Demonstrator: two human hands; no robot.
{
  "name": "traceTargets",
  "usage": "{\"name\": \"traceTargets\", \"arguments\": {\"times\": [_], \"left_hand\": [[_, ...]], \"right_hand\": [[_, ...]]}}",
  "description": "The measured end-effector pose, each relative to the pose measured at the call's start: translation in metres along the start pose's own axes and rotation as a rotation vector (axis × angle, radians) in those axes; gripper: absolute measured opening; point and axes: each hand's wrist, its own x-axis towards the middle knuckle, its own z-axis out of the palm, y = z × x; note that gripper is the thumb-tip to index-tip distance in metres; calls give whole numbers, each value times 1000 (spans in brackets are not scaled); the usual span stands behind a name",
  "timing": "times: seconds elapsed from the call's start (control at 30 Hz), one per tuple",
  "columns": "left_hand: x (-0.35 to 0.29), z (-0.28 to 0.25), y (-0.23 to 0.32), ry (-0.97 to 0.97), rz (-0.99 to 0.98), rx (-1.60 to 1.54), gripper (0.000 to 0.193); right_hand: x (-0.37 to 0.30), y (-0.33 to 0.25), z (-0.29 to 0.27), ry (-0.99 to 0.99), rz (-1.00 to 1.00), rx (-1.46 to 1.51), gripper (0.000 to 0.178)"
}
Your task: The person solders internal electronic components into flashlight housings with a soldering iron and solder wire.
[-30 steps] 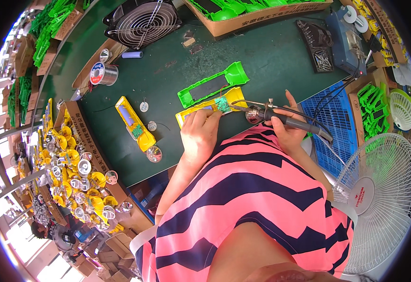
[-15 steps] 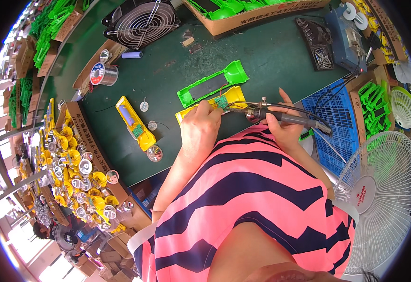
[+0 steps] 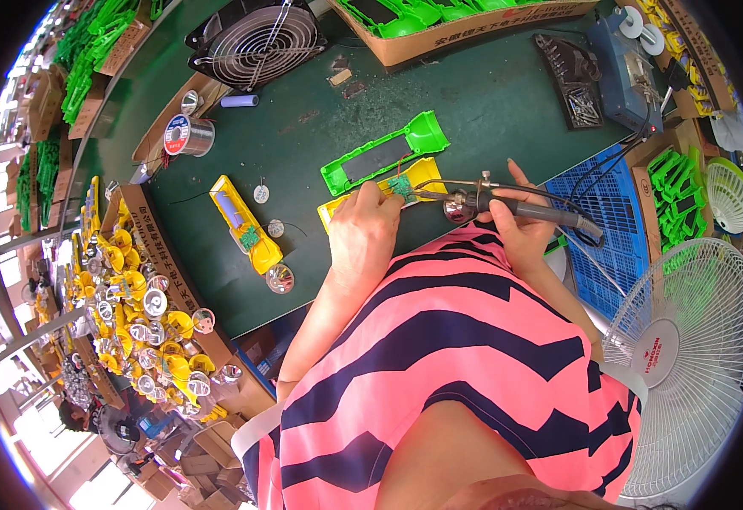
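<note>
My right hand (image 3: 520, 229) grips a dark-handled soldering iron (image 3: 524, 210), a thin feed tube running along it. Its tip end points left toward a small green circuit board (image 3: 401, 185) on a yellow flashlight casing (image 3: 427, 172); whether it touches is too small to tell. My left hand (image 3: 361, 231) is closed over the casing's near left part, fingertips hidden beneath the knuckles. A round silver reflector (image 3: 456, 206) lies below the iron's front end. Just beyond sits a green casing half (image 3: 384, 153) with a dark strip inside.
To the left lie another yellow casing (image 3: 237, 217) with board and reflector, and small round discs (image 3: 261, 194). A solder spool (image 3: 189, 136), a metal-grilled fan (image 3: 261, 42) and a box of green casings (image 3: 473, 34) stand farther off. A blue crate (image 3: 597, 212) is at right.
The soldering iron and my right hand have shifted slightly right, its tip end drawing back a little from the board. My left hand stays almost in place.
</note>
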Motion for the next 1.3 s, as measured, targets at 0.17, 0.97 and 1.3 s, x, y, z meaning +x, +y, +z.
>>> {"name": "traceTargets", "arguments": {"times": [0.17, 0.97, 1.3], "left_hand": [[0, 0, 5, -32, -35, 51, 10], [-33, 9, -45, 158, -40, -240, 43], [227, -110, -173, 229, -287, -7, 45]], "right_hand": [[10, -3, -8, 31, -114, 4, 13], [183, -30, -57, 133, -467, -612, 23], [282, 15, -49, -190, -147, -1131, 70]]}}
